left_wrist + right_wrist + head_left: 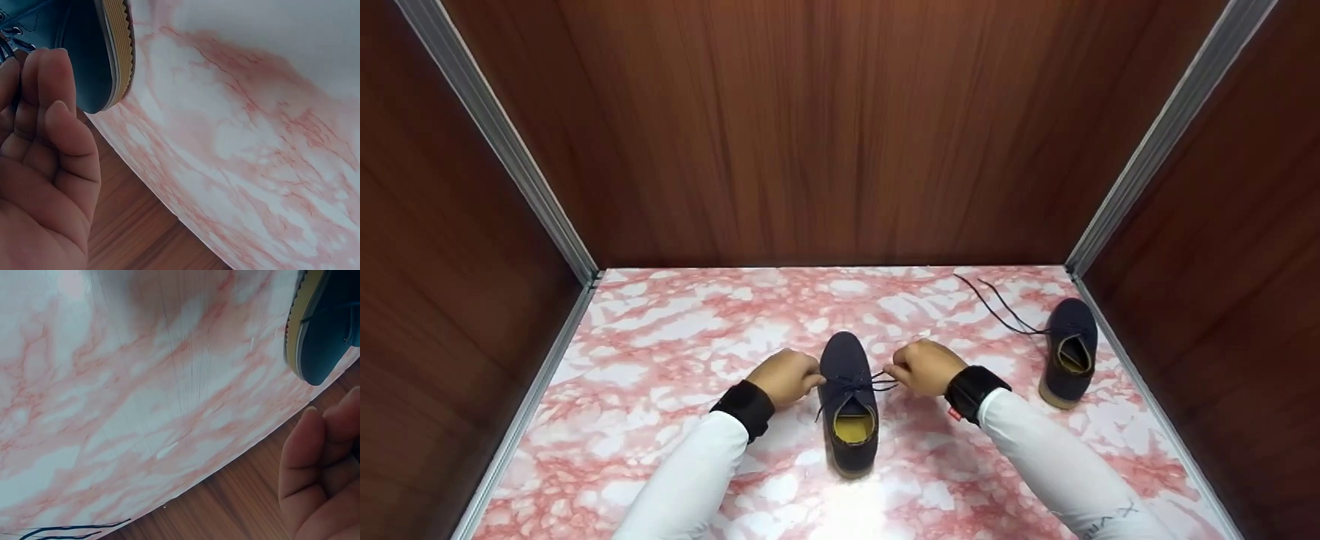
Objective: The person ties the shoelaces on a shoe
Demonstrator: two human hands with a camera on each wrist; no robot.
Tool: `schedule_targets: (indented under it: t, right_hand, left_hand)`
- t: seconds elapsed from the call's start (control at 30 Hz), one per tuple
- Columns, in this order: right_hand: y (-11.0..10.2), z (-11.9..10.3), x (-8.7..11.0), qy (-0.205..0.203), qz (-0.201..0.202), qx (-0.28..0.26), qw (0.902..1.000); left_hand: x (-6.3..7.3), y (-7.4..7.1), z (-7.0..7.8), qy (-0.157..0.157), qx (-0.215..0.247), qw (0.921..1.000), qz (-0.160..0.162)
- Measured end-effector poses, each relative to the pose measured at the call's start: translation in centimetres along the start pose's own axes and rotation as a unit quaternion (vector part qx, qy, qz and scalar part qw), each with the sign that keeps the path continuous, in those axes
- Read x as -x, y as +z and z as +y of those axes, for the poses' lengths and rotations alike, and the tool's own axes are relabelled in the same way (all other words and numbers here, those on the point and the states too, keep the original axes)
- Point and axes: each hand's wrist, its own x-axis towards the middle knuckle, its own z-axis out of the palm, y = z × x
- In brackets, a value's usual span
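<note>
Head view: the navy lace-up shoe (851,405) stands on the desk (607,435), toe towards twelve; the left hand (786,376) pinches its shoelace (851,386) at nine o'clock, the right hand (928,366) at three. Uneven pulling could skew the knot or swivel the shoe — neither hand braces the heel.

Left wrist view: fingers bunched together at nine o'clock, beside the eyelets.

Right wrist view: curled fingers at four o'clock, grip cut off — a weak pinch there might let the lace slip.
</note>
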Motion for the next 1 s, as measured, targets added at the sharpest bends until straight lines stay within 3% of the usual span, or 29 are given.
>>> schedule_targets:
  t: [0.47, 0.83, 1.0]
  right_hand:
    - [1.1, 0.9, 0.8, -0.002, 0.037, 0.013, 0.9992]
    - [1.5, 1.6, 1.0, 0.005, 0.046, -0.001, 0.9989]
    - [2.0, 2.1, 1.1, -0.003, 0.057, -0.02, 0.9981]
  left_hand:
    - [0.5, -0.4, -0.4, 0.017, -0.02, 0.9996, -0.005]
    - [1.7, -0.7, -1.6, 0.006, 0.028, 0.9987, -0.041]
    - [2.0, -0.4, -2.2, 0.009, 0.042, 0.9983, -0.039]
